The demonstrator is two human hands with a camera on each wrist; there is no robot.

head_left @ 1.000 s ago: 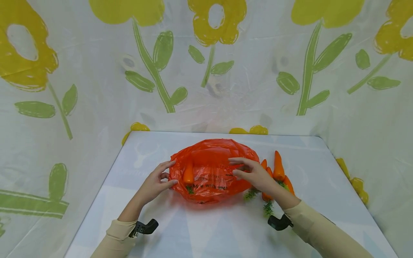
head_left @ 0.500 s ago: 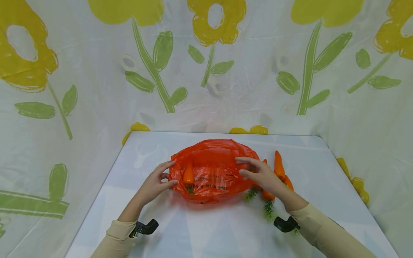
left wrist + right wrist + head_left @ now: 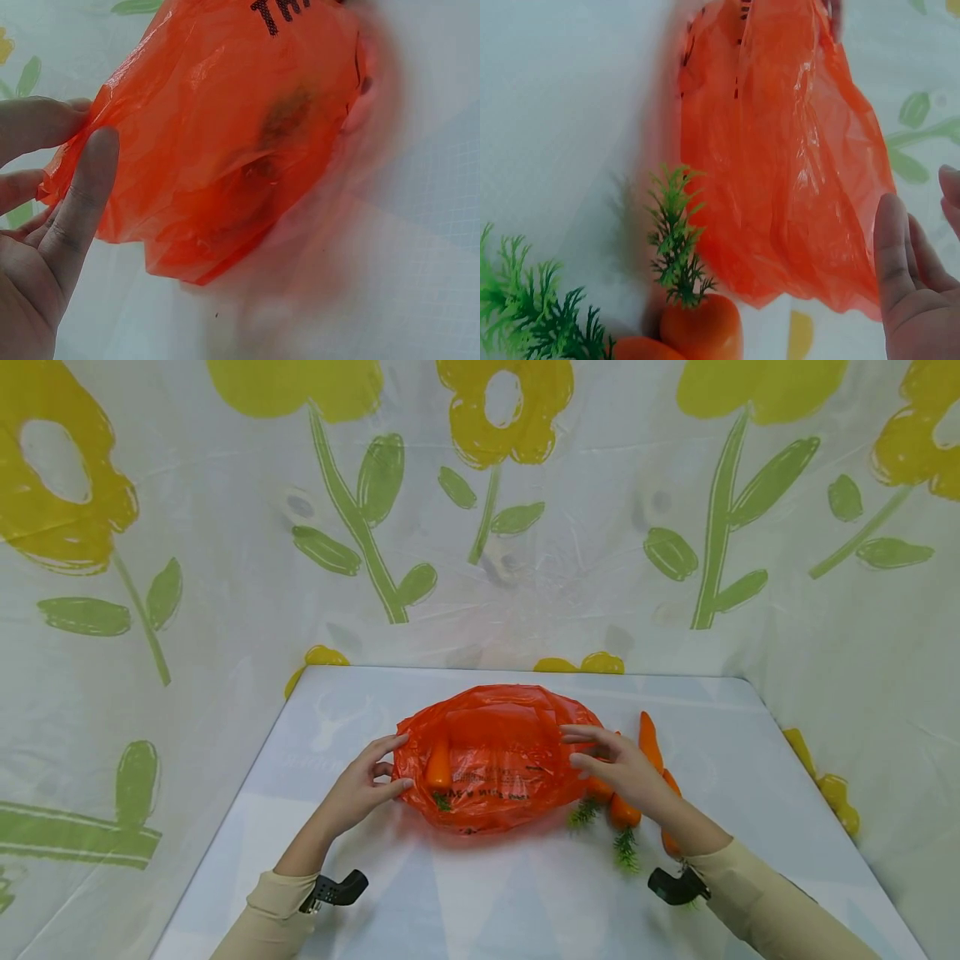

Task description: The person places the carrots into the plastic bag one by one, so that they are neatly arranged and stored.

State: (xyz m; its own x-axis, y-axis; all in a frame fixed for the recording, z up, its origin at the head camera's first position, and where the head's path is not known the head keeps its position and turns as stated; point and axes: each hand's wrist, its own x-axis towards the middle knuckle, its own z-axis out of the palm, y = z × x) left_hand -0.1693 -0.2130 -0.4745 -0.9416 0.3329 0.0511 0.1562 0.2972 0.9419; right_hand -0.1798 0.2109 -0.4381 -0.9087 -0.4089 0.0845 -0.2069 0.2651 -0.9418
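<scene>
- By the left hand (image 3: 354,793), the left rim of the red plastic bag (image 3: 495,816) is being gripped lightly, thumb and fingers being set on opposite sides of the film.
- Between the hands, the bag is being held with its mouth gaping, its long axis being stretched crosswise from one hand to the other.
- Within the bag, just rightward of the left fingertips, a single carrot (image 3: 438,766) is being contained; its length is pointing away from the wrists, its green top being turned nearer.
- By the right hand (image 3: 622,770), nothing is being gripped: its fingers are being held loosely parted at the right rim; whether the film is being touched cannot be told.
- Under and outward of the right hand, loose carrots (image 3: 624,812) are being partly covered by palm and forearm; beyond its wrist, the clearest one (image 3: 649,739) is pointing its tip away from the person.
- As a judgement, everything is turning on this: the loose carrots are lying nearer the right hand, the gaping mouth being placed leftward of it, their lengths running roughly across the bag's.
</scene>
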